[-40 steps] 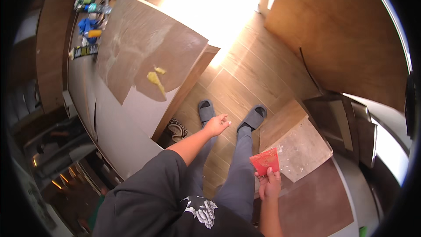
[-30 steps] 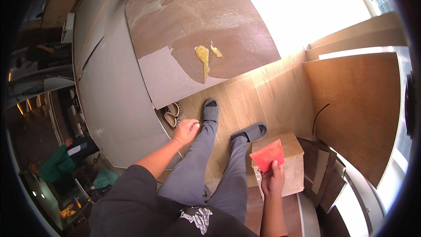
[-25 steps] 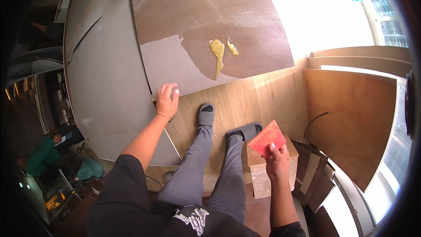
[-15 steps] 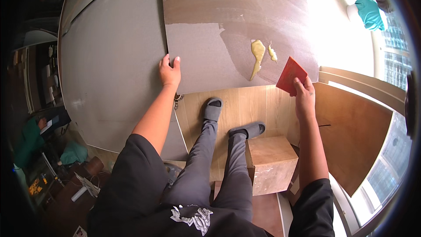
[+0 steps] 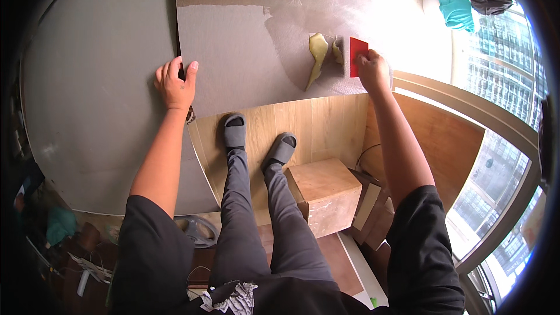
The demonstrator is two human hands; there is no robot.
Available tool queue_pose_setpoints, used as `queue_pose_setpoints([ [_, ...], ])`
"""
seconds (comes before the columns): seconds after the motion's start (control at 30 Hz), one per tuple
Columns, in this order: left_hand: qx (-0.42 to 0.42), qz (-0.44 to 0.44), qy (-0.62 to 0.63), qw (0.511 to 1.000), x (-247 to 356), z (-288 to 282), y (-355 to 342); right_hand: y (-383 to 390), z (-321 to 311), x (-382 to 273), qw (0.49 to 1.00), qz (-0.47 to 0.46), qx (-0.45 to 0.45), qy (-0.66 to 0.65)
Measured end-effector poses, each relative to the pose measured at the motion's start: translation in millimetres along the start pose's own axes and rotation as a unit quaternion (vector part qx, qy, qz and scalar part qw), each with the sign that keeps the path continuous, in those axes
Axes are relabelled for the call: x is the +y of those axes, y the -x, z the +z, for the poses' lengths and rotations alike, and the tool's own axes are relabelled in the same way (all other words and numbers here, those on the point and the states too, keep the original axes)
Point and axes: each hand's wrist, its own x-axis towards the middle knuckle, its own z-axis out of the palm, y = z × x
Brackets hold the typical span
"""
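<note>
Holding red spreader [image 5: 357, 48], yellow paste [image 5: 318, 49], shirt print [image 5: 239, 298]

Right hand [image 5: 374, 71]: gripped a flat red scraper [image 5: 357, 57] just right of the smaller yellow paste dab [image 5: 338, 51].
Left hand [image 5: 176, 84]: lay at the brownish panel's [image 5: 227, 52] left edge, thumb spread wide.
Larger paste dab [image 5: 317, 52]: tapered toward the near edge.
Grey slippers [image 5: 235, 132]: stood on plank-patterned floor [image 5: 329, 122], near a wooden box [image 5: 332, 204].

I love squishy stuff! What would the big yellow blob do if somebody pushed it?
The big yellow blob would probably smear rather than roll, since it lies spread out with a tapering tail. It seems thick, not watery, as its edge on the board looks clear.
</note>
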Motion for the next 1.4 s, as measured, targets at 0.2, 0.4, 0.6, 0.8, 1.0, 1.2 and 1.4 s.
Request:
queue_pose_setpoints([
  [0.2,0.010,-0.007,0.008,1.000,5.1,3.5,1.9,12.0,-4.0,-31.0,0.998,0.016,-0.030,0.053],
  [0.4,0.021,0.004,0.007,1.000,6.1,4.0,0.5,61.5,22.0,-19.6,0.979,-0.192,0.017,0.060],
  [0.6,0.023,0.004,0.008,1.000,3.3,4.6,1.1,118.6,11.6,4.1,0.950,-0.282,-0.048,0.128],
  [0.8,0.017,0.004,0.013,1.000,7.0,7.1,1.6,154.7,8.8,29.8,0.959,-0.260,-0.097,0.052],
  [1.0,0.028,0.004,-0.011,1.000,-0.8,1.8,2.2,122.6,-34.9,-38.3,0.981,-0.166,-0.060,-0.078],
  [1.2,0.012,-0.007,-0.005,1.000,9.4,3.6,0.9,10.2,1.3,-46.9,0.988,-0.143,0.048,-0.042],
  [1.4,0.023,-0.007,-0.001,1.000,8.7,1.6,0.4,-23.1,12.2,-55.2,0.991,-0.107,-0.017,-0.082],
])
